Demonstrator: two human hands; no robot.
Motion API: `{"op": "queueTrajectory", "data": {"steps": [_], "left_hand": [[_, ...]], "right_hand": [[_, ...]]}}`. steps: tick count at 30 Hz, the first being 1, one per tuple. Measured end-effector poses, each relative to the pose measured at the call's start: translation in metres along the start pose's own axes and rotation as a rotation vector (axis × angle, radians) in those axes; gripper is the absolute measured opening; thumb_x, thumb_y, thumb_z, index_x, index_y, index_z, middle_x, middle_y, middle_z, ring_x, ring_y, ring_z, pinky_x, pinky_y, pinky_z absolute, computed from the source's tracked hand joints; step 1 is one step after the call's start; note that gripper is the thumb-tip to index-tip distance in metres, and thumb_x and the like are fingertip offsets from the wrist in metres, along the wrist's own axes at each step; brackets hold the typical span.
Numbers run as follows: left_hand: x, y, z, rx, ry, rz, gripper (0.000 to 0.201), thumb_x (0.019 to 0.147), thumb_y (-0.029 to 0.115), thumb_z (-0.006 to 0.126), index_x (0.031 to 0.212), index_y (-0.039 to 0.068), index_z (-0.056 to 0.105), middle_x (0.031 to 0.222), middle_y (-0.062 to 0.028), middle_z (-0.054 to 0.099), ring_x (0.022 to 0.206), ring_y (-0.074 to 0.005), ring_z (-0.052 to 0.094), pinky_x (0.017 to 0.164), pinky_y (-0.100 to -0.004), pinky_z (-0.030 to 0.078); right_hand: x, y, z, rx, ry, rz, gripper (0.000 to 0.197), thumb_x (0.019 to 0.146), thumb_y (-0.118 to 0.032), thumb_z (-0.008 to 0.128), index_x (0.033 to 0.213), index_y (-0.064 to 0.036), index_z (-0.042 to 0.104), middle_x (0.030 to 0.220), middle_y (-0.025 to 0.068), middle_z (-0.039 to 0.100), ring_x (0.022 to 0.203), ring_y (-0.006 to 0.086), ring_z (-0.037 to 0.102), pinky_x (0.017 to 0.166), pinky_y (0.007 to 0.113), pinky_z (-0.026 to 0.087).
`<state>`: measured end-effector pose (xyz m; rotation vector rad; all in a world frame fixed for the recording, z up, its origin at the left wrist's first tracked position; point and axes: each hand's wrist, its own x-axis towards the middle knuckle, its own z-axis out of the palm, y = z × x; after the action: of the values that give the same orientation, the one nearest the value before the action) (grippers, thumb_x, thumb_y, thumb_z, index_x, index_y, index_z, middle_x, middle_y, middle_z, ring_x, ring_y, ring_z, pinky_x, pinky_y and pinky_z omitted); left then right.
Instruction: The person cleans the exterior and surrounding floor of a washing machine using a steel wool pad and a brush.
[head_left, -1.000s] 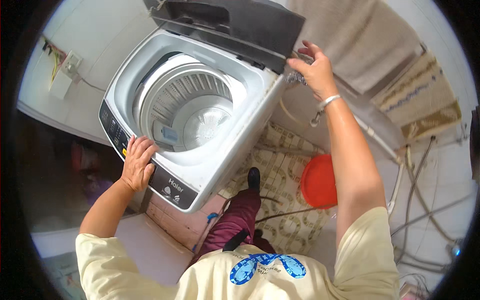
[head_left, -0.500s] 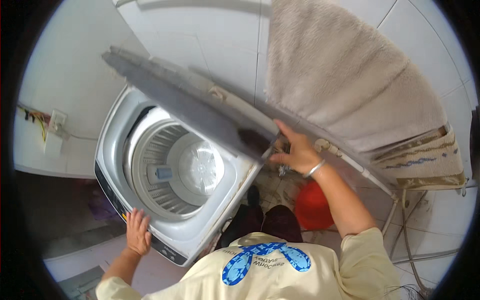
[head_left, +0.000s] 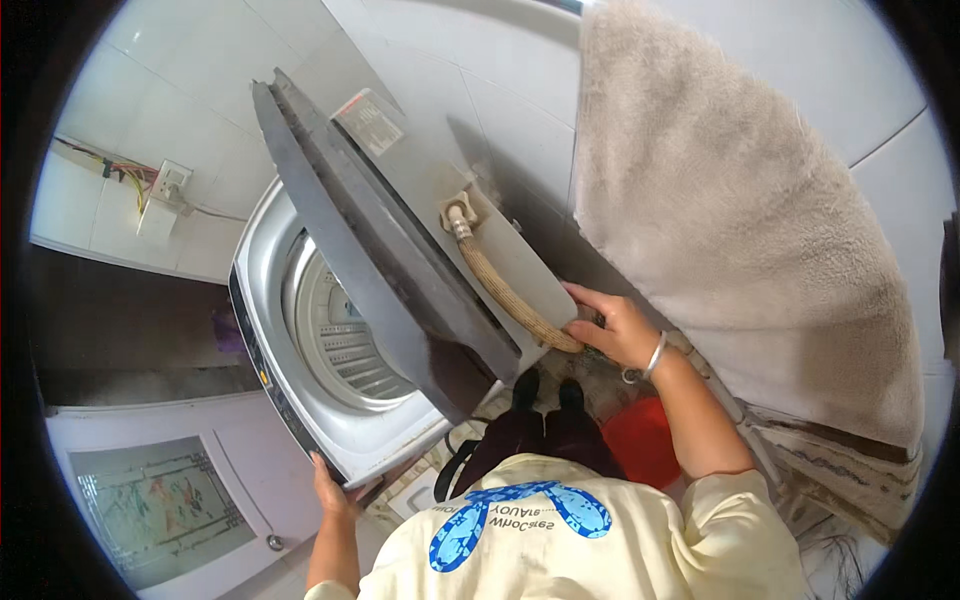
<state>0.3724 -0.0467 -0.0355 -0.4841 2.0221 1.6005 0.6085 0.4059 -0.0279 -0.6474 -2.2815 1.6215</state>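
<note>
Near a white tiled wall [head_left: 490, 50], ahead of the person and a little to the left, stands a grey-and-white washing machine [head_left: 375, 445], turned askew so that its back shows. To its right a large beige towel [head_left: 740, 220] hangs down the wall, and under that towel's lower edge is a smaller patterned cloth [head_left: 835, 460]. On the left is a pale door [head_left: 250, 470] with a decorated glass pane [head_left: 165, 515]. The dark grey lid [head_left: 335, 240] stands raised over the machine's top, folded along its middle — it hides part of the drum [head_left: 340, 365]. On the floor, right of the person's dark shoes [head_left: 525, 388], is a red basin [head_left: 640, 440], partly covered from view. A ribbed beige hose [head_left: 500, 285] joins the machine's back and runs down toward the back corner nearest the person.

At that corner is the right hand [head_left: 625, 335], thumb and forefinger apart, the thumb beside the hose's lower end; whether they press on anything cannot be told. The left hand [head_left: 332, 490] touches the near front corner — its fingers are mostly hidden, so its grip cannot be told. A bracelet [head_left: 656, 358] circles the right wrist.
</note>
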Motion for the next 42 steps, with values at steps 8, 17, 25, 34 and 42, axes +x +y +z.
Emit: {"op": "queueTrajectory", "data": {"steps": [8, 17, 25, 34, 42], "left_hand": [[0.001, 0.001, 0.019, -0.249, 0.153, -0.153, 0.068, 0.076, 0.067, 0.031, 0.128, 0.023, 0.031, 0.134, -0.0076, 0.029, 0.118, -0.0389, 0.032, 0.08, -0.0692, 0.024], [0.014, -0.023, -0.009, -0.365, -0.026, -0.02, 0.068, 0.081, 0.062, 0.032, 0.13, 0.015, 0.029, 0.131, -0.0097, 0.035, 0.117, -0.0369, 0.035, 0.084, -0.064, 0.03], [0.006, -0.017, -0.006, -0.357, -0.031, -0.029, 0.07, 0.078, 0.064, 0.035, 0.131, 0.019, 0.025, 0.137, -0.0083, 0.024, 0.121, -0.0395, 0.026, 0.079, -0.0725, 0.022], [-0.028, 0.017, 0.033, -0.298, 0.021, -0.121, 0.07, 0.076, 0.068, 0.023, 0.131, 0.025, 0.028, 0.137, -0.0063, 0.027, 0.122, -0.041, 0.022, 0.083, -0.0695, 0.015], [-0.008, 0.009, 0.027, -0.352, 0.015, -0.109, 0.071, 0.077, 0.063, 0.038, 0.133, 0.023, 0.023, 0.138, -0.0075, 0.023, 0.12, -0.0458, 0.024, 0.08, -0.0753, 0.008]], "right_hand": [[0.011, 0.025, 0.005, -0.08, 0.022, -0.112, 0.055, 0.078, -0.031, 0.059, 0.123, -0.0071, 0.041, 0.1, 0.0224, 0.056, 0.091, 0.0359, 0.055, 0.077, 0.037, 0.043], [-0.011, 0.036, 0.036, -0.073, 0.185, -0.123, 0.054, 0.081, -0.034, 0.053, 0.126, -0.0091, 0.037, 0.103, 0.0231, 0.054, 0.091, 0.0396, 0.053, 0.078, 0.04, 0.043], [0.012, 0.015, 0.017, 0.177, 0.221, -0.14, 0.048, 0.086, -0.025, 0.049, 0.124, 0.0003, 0.037, 0.106, 0.0218, 0.054, 0.1, 0.0293, 0.053, 0.085, 0.031, 0.039], [0.026, 0.008, 0.01, 0.054, 0.19, -0.106, 0.04, 0.089, -0.025, 0.043, 0.121, -0.0002, 0.04, 0.102, 0.015, 0.056, 0.096, 0.0207, 0.052, 0.084, 0.029, 0.038], [0.022, 0.0, 0.019, 0.163, 0.314, -0.187, 0.036, 0.09, -0.03, 0.043, 0.104, 0.002, 0.047, 0.078, 0.006, 0.053, 0.076, 0.0131, 0.047, 0.071, 0.026, 0.04]]}}
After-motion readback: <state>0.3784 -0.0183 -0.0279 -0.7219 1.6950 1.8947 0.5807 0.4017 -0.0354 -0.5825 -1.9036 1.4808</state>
